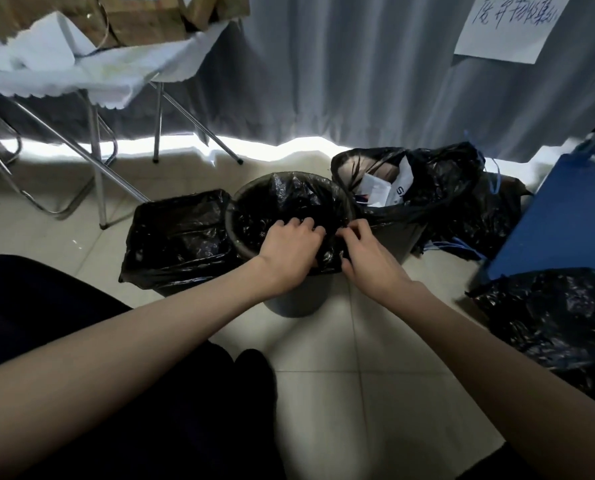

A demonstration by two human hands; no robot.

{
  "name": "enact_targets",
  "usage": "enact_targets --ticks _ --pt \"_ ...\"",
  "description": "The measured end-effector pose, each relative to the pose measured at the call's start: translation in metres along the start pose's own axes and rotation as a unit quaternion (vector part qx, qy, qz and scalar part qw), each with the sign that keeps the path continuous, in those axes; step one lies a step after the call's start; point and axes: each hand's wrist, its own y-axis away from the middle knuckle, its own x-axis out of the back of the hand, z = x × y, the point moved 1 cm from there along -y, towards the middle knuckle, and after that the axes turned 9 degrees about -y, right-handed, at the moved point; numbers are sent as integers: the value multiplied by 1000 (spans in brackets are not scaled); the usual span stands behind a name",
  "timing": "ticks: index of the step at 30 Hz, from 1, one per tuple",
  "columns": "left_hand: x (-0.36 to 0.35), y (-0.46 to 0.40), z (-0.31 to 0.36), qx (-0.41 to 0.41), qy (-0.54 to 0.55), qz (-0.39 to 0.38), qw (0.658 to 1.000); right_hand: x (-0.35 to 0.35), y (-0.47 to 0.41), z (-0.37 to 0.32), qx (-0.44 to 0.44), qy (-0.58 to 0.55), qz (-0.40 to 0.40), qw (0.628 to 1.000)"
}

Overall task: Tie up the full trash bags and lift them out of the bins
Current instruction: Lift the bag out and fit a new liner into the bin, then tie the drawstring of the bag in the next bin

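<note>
Three bins lined with black trash bags stand in a row on the tiled floor. The middle one is a round grey bin [291, 303] with a black bag [282, 199] inside. My left hand [289, 251] and my right hand [365, 251] both grip the near edge of that bag at the rim, fingers curled into the plastic. To the left stands a square bin with a black bag [175, 237] folded over its rim. On the right, a third bin's bag [438, 181] is full of white paper and packaging.
A filled black bag [552, 317] lies on the floor at the right, beside a blue box [563, 220]. A folding table [91, 74] with a white cloth and cardboard boxes stands at the back left. Grey curtains hang behind the bins.
</note>
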Motion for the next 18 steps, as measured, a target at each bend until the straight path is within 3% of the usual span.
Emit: enact_targets --ticks 11,18 --pt "-32 -59 -57 112 5 -91 990 -8 -48 2 -3 2 -60 998" --pt "-32 -74 -38 100 -18 -67 993 4 -47 18 -44 -34 -62 997"
